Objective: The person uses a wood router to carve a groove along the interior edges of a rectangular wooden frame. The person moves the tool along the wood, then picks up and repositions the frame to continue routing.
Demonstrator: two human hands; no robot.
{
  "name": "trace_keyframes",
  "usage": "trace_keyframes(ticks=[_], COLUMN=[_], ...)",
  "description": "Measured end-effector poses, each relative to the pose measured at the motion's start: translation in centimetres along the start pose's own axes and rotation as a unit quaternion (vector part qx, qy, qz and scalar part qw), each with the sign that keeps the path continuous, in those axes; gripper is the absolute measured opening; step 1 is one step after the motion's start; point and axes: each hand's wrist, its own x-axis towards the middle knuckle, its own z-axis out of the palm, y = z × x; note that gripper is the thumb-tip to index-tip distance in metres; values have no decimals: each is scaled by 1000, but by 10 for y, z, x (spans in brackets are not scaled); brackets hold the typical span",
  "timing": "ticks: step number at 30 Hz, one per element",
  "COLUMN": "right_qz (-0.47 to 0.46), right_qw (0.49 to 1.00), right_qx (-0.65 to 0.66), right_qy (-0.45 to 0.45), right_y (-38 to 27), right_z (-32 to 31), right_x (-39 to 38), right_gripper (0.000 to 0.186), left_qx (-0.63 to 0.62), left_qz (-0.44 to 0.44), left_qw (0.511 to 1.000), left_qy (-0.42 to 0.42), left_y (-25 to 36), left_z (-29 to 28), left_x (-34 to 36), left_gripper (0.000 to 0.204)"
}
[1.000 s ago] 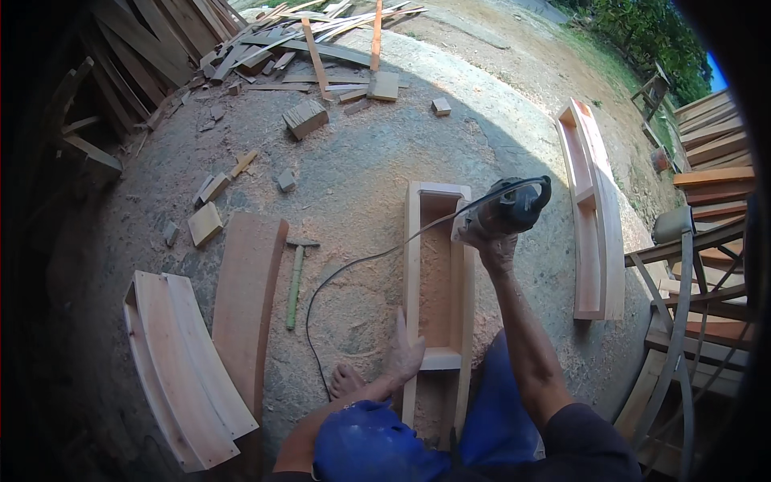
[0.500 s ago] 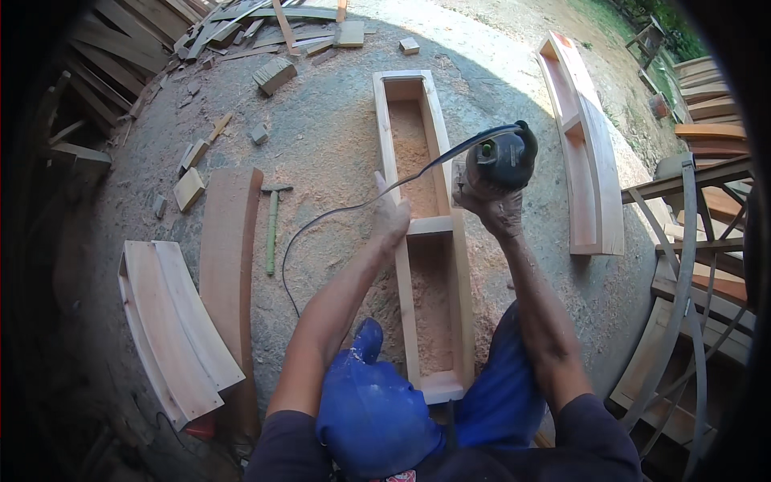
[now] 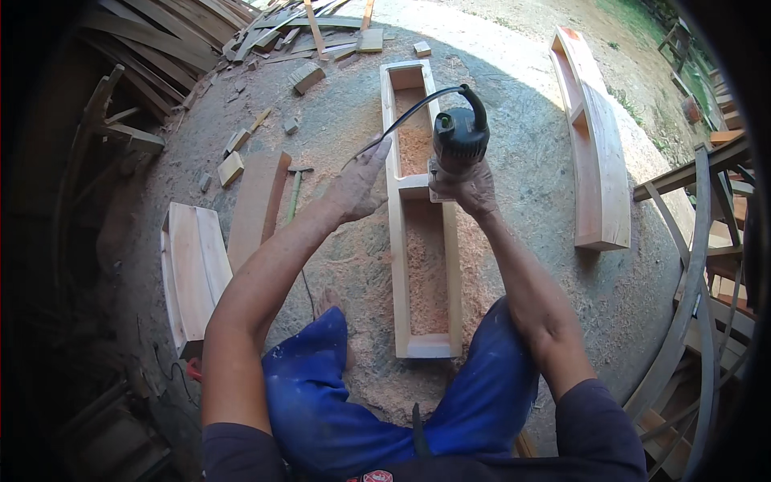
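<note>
A long, narrow wooden frame point(image 3: 398, 273) with a crosspiece lies on the ground before me, wood shavings inside it. My right hand point(image 3: 475, 191) grips the lower part of a black trim router point(image 3: 460, 138), whose base is at the frame's right rail near the crosspiece. The black power cord point(image 3: 418, 108) arcs from the router's top over the frame to my left hand point(image 3: 361, 186). That hand is just left of the frame, its fingers stretched out and the cord passing across them; whether they touch it is hard to tell.
A curved wooden frame point(image 3: 601, 177) stands at right, beside metal bars point(image 3: 700, 209). To my left are a hammer point(image 3: 295, 195), a curved board point(image 3: 255, 210) and another curved wooden piece point(image 3: 193, 265). Offcuts point(image 3: 307, 79) lie farther away. Shavings cover the ground.
My left hand has come off the frame's left rail and moved to the cord. The router has shifted left and nearer the crosspiece. My view and legs have shifted, uncovering the frame's near end.
</note>
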Motion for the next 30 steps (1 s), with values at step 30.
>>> trace_keyframes(ticks=[30], right_qz=[9], right_qw=[999], right_qx=[-34], right_qy=[-12], right_y=[61], right_z=[31], right_x=[-21], right_gripper=[88], left_qx=[-162], left_qz=[108], left_qw=[959], left_qy=[206], left_y=[-4], left_z=[141], left_x=[43], left_gripper=[64])
